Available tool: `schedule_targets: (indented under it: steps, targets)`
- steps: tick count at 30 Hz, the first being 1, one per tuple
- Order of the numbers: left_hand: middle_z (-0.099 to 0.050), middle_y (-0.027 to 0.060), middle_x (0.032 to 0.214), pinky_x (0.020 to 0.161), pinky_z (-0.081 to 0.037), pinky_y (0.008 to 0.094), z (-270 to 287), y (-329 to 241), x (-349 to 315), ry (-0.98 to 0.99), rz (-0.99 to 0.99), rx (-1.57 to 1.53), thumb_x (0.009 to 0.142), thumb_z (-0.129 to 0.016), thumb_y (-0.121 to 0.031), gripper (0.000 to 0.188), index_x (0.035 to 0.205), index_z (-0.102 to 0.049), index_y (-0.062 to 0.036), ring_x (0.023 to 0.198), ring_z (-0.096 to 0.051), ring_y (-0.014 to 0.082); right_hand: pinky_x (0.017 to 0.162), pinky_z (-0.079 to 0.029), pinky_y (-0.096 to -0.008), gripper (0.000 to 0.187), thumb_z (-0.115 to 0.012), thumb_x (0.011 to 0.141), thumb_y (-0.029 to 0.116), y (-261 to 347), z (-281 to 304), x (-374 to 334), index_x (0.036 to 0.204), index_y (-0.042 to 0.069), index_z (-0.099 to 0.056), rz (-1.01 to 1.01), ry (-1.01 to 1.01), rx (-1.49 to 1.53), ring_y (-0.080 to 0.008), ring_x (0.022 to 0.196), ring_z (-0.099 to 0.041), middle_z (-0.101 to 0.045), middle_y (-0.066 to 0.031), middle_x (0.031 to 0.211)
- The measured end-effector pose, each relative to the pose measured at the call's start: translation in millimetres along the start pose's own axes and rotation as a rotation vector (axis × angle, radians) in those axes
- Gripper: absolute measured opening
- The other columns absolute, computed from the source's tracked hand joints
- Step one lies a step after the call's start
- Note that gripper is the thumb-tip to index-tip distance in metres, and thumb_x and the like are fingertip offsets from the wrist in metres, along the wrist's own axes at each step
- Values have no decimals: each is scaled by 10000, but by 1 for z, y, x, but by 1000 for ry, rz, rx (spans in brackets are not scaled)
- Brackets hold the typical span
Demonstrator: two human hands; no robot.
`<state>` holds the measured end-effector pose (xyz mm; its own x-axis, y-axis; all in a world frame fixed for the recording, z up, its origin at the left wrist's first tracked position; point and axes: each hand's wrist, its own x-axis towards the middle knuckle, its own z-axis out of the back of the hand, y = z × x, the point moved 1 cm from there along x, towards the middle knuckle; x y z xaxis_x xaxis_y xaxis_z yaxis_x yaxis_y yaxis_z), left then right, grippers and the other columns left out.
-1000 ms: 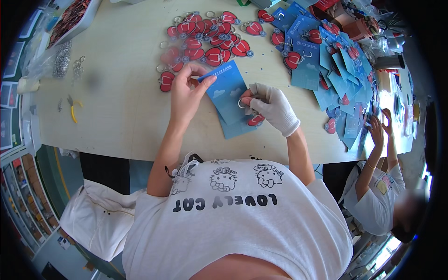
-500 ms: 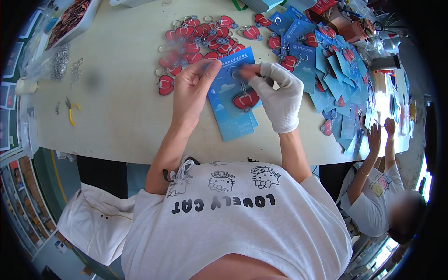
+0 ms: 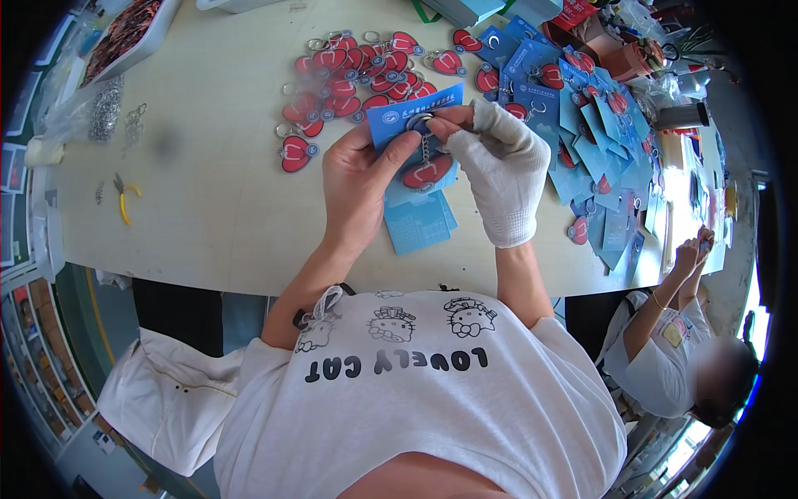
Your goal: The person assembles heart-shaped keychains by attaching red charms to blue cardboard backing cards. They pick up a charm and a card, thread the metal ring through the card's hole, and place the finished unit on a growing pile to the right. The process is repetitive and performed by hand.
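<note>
My bare left hand (image 3: 356, 187) is closed on the left edge of a blue backing card (image 3: 387, 118), its thumb pressed near the metal ring of a keychain. From that ring hangs a short chain with a red charm (image 3: 428, 172) in front of the card. Fingertips of my right hand (image 3: 509, 179), in a white glove that leaves some fingertips bare, pinch the ring from the other side. Whether the ring passes through the card is hidden by the fingers. Below my hands, more blue cards (image 3: 420, 228) lie on the table.
Loose red keychains (image 3: 341, 79) are heaped beyond my hands. A spread pile of blue cards with keychains (image 3: 603, 145) covers the right side. Yellow-handled pliers (image 3: 125, 204) and metal chains (image 3: 106, 108) lie left, near a white tray (image 3: 137, 50). Another person (image 3: 665, 349) works at right.
Both hands have come together at the keychain ring. The card has tilted up off the cards below, and my left thumb has moved down onto the ring. The other person's hands have moved together.
</note>
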<state>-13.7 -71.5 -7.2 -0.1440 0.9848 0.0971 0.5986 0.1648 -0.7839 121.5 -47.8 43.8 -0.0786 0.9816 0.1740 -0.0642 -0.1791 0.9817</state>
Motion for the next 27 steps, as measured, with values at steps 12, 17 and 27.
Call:
schedule_targets:
  steps: [12, 17, 27]
  targets:
    - [-636, 55, 1006, 822, -465, 231, -15, -12, -6, -77, -153, 101, 878, -640, -43, 249, 1109, -592, 35, 900, -576, 86, 634, -490, -304, 236, -722, 662, 26, 7, -11, -7, 882, 92, -665, 723, -177, -705, -225, 731, -633, -649, -38, 874]
    - [-606, 100, 1114, 894, -444, 257, -24, -15, -4, -111, -313, 220, 879, -597, 23, 405, 1265, -473, 13, 1015, -573, 128, 639, -485, -324, 231, -722, 660, 54, 17, -14, -9, 879, 93, -659, 674, -126, -837, -219, 737, -616, -629, -24, 842]
    - [-536, 97, 1160, 922, -400, 276, -19, -5, -8, -170, -316, 74, 909, -548, 5, 409, 1285, -392, -27, 1031, -520, 133, 636, -476, -321, 286, -715, 619, 53, 6, -24, -18, 899, 83, -663, 401, -79, -633, -229, 725, -589, -609, -42, 844]
